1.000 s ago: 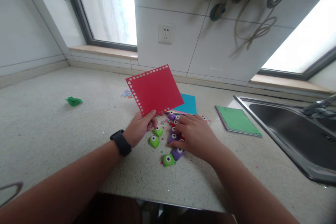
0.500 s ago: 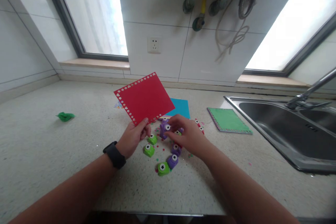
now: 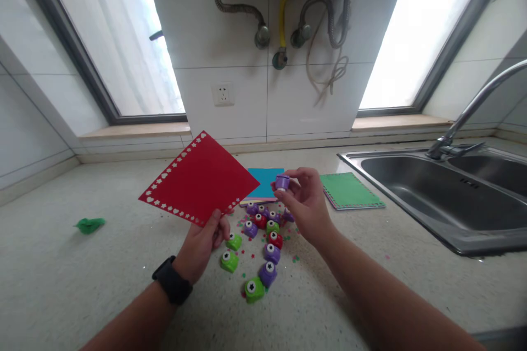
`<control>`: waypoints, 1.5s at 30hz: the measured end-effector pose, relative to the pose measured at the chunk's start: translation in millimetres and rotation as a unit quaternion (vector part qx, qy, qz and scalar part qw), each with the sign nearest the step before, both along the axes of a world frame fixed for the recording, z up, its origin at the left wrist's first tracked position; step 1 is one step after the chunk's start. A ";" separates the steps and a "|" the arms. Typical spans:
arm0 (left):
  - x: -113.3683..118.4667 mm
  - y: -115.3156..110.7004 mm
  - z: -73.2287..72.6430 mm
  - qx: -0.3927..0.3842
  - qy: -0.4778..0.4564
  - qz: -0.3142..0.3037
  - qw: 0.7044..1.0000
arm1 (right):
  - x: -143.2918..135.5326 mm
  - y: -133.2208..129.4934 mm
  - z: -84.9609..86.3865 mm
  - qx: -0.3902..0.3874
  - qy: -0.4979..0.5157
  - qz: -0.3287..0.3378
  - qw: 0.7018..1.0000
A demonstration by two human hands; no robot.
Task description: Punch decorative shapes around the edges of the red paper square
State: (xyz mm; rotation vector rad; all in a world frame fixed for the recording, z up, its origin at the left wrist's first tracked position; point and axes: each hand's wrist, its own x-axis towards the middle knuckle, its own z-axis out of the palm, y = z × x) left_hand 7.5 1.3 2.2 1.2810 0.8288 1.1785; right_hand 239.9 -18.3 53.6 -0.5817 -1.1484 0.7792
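Note:
Between the thumb and fingers of my left hand [image 3: 205, 244] is a red sheet of paper [image 3: 201, 175], tilted so one corner points up. Small flower and heart holes are punched along its left and lower edges. My right hand [image 3: 307, 197] pinches a purple craft punch [image 3: 282, 181] in the air, to the right of the sheet and apart from it. Below both hands, several more punches lie on the counter, among them a green punch [image 3: 254, 289], a purple punch [image 3: 268, 273] and a red punch [image 3: 275, 239]. Tiny paper cut-outs are scattered around them.
Blue paper [image 3: 263, 178] lies behind the punches. A stack of sheets topped by green paper [image 3: 353, 190] with a punched border sits left of the steel sink [image 3: 405, 197]. A crumpled green piece [image 3: 90, 225] rests at the far left of the counter [image 3: 123, 279].
My right hand has lifted a purple punch from the group and turned it over. The red sheet has rotated and shifted left and down in view. The camera view has tilted upward.

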 end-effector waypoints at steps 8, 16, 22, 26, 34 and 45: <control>-3.0 -0.7 -1.2 0.019 0.079 0.006 0.997 | -2.1 -5.2 -8.8 -0.001 -0.148 -0.042 0.988; -2.1 -2.8 4.7 0.027 0.145 0.013 0.989 | -3.5 -5.5 -12.6 0.024 -0.189 -0.062 0.980; -3.0 -4.1 4.0 0.028 0.157 0.014 0.987 | -4.2 -6.9 -12.8 0.031 -0.191 -0.056 0.979; -3.1 -4.7 5.6 0.028 0.161 0.014 0.986 | -4.9 -6.3 -13.4 0.029 -0.203 -0.065 0.976; -2.6 -3.7 5.9 0.036 0.164 0.008 0.986 | -4.5 -5.6 -14.5 0.017 -0.193 -0.069 0.979; -3.6 -3.2 3.9 0.030 0.157 0.009 0.987 | -5.9 -6.7 -10.6 0.020 -0.184 -0.055 0.981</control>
